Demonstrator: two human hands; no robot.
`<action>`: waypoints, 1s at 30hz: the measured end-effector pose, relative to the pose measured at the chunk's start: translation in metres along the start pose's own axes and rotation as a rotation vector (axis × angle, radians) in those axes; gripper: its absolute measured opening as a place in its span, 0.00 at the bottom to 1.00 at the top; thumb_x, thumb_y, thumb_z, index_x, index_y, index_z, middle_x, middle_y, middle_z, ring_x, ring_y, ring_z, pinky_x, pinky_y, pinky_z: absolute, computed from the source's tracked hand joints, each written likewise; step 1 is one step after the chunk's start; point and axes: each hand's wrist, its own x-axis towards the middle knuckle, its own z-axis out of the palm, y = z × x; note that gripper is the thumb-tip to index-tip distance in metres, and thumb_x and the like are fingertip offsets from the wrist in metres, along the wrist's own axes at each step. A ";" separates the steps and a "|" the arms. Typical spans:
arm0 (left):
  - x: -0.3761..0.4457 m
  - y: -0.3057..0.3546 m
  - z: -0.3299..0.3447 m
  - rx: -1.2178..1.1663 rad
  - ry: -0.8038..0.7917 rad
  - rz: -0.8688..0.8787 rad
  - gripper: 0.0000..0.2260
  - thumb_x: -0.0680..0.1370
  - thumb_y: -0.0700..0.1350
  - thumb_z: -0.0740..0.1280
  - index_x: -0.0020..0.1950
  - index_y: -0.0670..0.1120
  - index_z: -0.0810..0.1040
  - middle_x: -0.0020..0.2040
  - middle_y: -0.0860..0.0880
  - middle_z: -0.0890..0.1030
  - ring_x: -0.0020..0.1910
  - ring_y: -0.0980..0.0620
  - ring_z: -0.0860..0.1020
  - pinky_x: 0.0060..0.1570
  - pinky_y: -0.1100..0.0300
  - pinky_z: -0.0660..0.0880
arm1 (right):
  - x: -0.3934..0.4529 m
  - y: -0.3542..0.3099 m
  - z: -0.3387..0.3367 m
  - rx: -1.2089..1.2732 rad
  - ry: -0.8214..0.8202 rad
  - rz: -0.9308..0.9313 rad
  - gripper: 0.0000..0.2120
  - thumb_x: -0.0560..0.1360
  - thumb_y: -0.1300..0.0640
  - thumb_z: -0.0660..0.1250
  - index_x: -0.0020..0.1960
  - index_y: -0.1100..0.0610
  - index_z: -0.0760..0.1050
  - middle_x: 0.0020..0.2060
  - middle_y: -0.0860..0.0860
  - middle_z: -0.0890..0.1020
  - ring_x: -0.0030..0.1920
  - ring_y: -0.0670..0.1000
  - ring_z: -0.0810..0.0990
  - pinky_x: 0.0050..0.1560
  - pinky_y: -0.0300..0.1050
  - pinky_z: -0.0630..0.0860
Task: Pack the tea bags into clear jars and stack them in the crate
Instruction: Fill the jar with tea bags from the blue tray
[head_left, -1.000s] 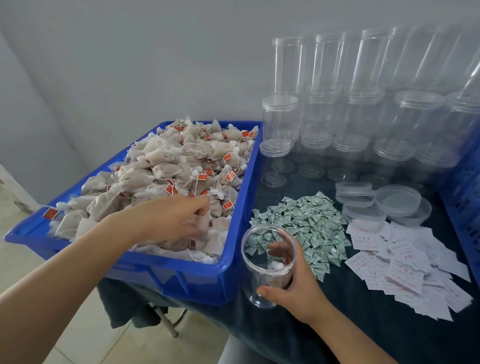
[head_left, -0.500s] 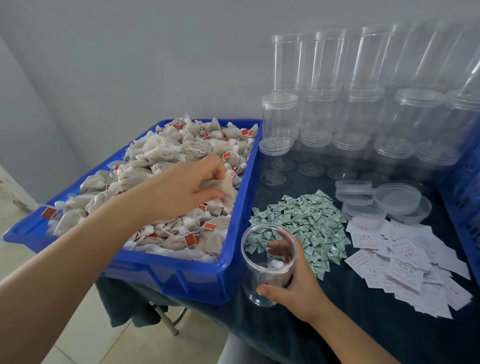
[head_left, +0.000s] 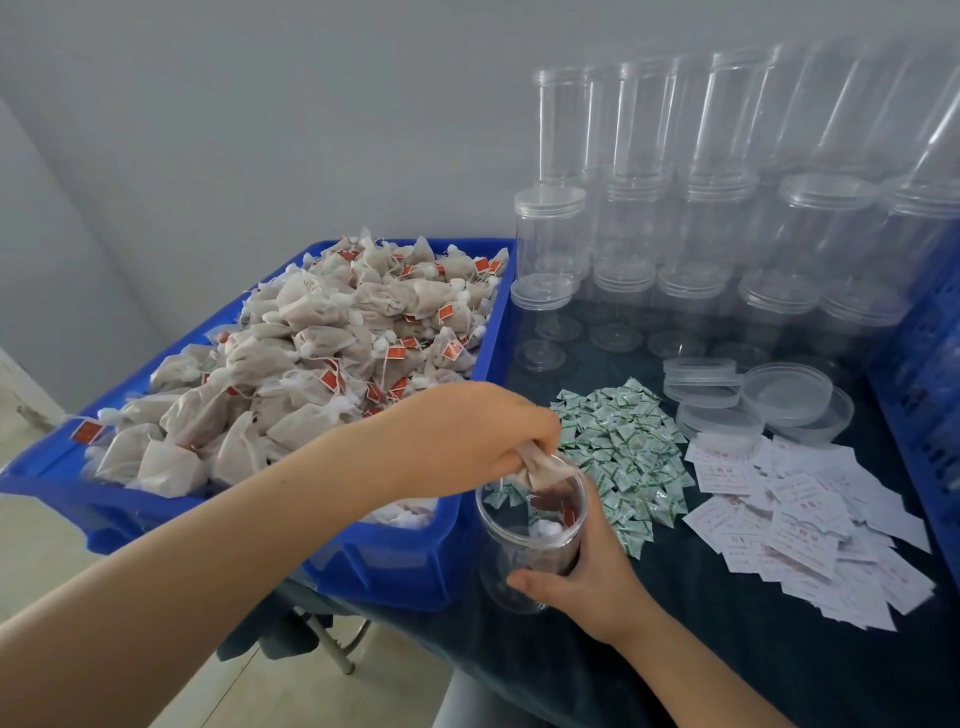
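**Head view: tea bag going into the held jar**

The head camera looks down on a dark-covered table (head_left: 675, 649). The left hand (head_left: 467, 441) hangs over the mouth of an open clear jar (head_left: 530, 540), its fingers curled round a tea bag (head_left: 545, 470) whose lower end already dips past the rim. The right hand (head_left: 587, 577) wraps the jar's near side low down, thumb across the front. I judge this grip is there to steady the light plastic jar at the table's near edge while the bags drop in. Something white and a red tag show inside the jar, so it seems to hold a little already, with most of its depth unfilled.

The jar stands just right of the blue bin (head_left: 415, 566), which is heaped with tea bags (head_left: 322, 358); keeping it close makes each carry short. Further right lie a pile of small green-and-white sachets (head_left: 623, 441), loose lids (head_left: 779, 395) and a spread of white paper slips (head_left: 810, 525), probably kept within reach for finishing each jar. Empty jars (head_left: 701, 182) stand stacked in rows at the far side against the wall. A blue crate (head_left: 930, 389) shows only as a wall at the right edge; nothing is seen in it, so I judge the stacking has not begun.
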 end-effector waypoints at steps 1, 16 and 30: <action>0.002 0.001 0.002 0.002 -0.024 0.002 0.07 0.79 0.42 0.63 0.56 0.49 0.76 0.49 0.53 0.79 0.47 0.55 0.75 0.49 0.58 0.72 | 0.000 0.000 0.000 0.012 -0.005 -0.002 0.45 0.59 0.47 0.82 0.69 0.34 0.63 0.61 0.39 0.76 0.65 0.47 0.75 0.62 0.42 0.73; 0.019 0.003 0.020 0.042 -0.305 0.056 0.10 0.80 0.40 0.61 0.57 0.47 0.80 0.53 0.50 0.79 0.52 0.51 0.76 0.53 0.56 0.74 | 0.002 0.001 0.000 0.069 -0.010 -0.021 0.46 0.60 0.49 0.82 0.71 0.33 0.61 0.61 0.40 0.76 0.64 0.47 0.76 0.59 0.36 0.74; 0.037 0.008 0.031 0.143 -0.615 0.132 0.08 0.76 0.38 0.62 0.50 0.43 0.80 0.41 0.48 0.76 0.38 0.52 0.68 0.32 0.65 0.60 | 0.002 -0.001 0.001 0.062 -0.019 -0.014 0.48 0.60 0.45 0.82 0.72 0.35 0.60 0.65 0.40 0.75 0.67 0.47 0.74 0.62 0.37 0.73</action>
